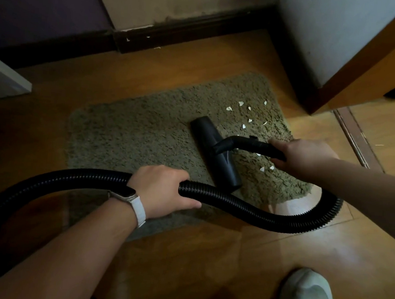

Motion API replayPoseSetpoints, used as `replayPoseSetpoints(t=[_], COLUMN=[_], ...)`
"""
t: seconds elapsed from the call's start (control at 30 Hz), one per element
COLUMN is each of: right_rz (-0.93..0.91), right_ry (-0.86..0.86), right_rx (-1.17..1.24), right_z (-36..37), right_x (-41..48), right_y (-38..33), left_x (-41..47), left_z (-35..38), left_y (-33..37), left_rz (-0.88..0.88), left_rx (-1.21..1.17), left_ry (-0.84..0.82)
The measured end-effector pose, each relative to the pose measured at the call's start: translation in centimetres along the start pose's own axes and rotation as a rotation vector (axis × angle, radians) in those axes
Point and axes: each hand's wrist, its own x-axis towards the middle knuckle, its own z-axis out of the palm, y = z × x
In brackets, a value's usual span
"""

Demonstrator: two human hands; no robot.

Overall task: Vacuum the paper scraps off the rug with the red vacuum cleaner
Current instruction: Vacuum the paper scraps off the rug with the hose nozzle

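Closest to me is my pale shoe (pixel 308 294) on the wooden floor (pixel 208 265), off the rug's near right corner. Just beyond it, my left hand (pixel 164 190) is wrapped around the black ribbed hose (pixel 235 201), fingers curled over the top and thumb underneath, above the rug's near edge. The hose loops out past the near right corner and runs back up to my right hand (pixel 298 153), which is closed around the rigid black wand (pixel 245 144) by the right edge. The wand ends in the flat floor nozzle (pixel 215 150), lying on the shaggy green rug (pixel 128 136) roughly midway, angled from the far edge toward the near one. The red body of the vacuum is out of view.

The paper scraps (pixel 245 113) lie scattered on the right half of the rug: a cluster toward the far right corner, a few more just right of the nozzle near my right hand.

I judge the scraps feather-light and easily flicked aside, so the nozzle should come onto them slowly. The deep pile will likely drag on the nozzle and grip the scraps. The hose is springy and floppy, so steering belongs on the stiff wand, the left hand only carrying slack.
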Motion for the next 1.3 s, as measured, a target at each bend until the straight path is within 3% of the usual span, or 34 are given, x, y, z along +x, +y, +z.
replayPoseSetpoints(t=[0.27, 0.67, 1.0, 1.3], right_rz=[0.043, -0.113, 0.079, 0.076], right_ry=[-0.023, 0.002, -0.043, -0.018], right_rx=[0.049, 0.001, 0.125, 0.151], right_z=[1.0, 0.4, 1.9, 1.7], right_x=[-1.3, 0.6, -0.4, 0.2], right_y=[1.4, -3.4, 1.8, 1.5], left_x=[-0.2, -0.9, -0.6, -0.3], left_z=[-0.2, -0.2, -0.1, -0.2], left_y=[0.3, -0.5, -0.1, 0.1], left_rz=[0.021, 0.013, 0.008, -0.041], left_rx=[-0.006, 0.022, -0.012, -0.025], left_ry=[0.012, -0.006, 0.0, -0.017])
